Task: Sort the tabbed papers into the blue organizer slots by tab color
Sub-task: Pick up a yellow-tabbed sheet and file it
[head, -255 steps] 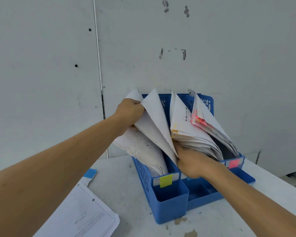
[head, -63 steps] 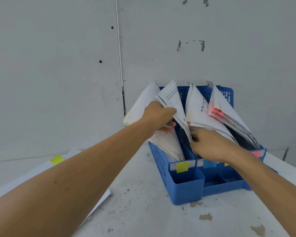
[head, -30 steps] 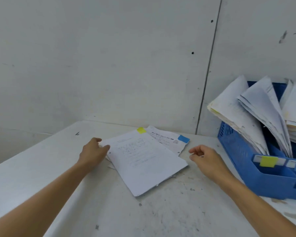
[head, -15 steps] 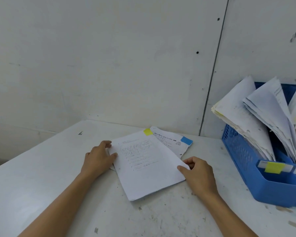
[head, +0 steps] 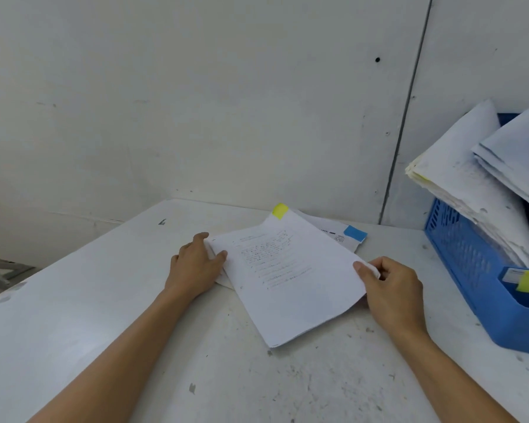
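Left hand (head: 196,267) lies palm-down, fingers relaxed, on the left edge of the white yellow-tabbed printed sheet (head: 290,282); right hand (head: 393,290) pinches its right edge (thumb on top).

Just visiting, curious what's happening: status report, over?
Left hand rests on left edge of yellow-tabbed paper; right hand pinches right edge. Paper on table, overlapping blue-tabbed paper. Blue organizer at right.

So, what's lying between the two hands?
In the head view, the yellow-tabbed paper spans it: left hand touches its left edge, right hand pinches its right edge.
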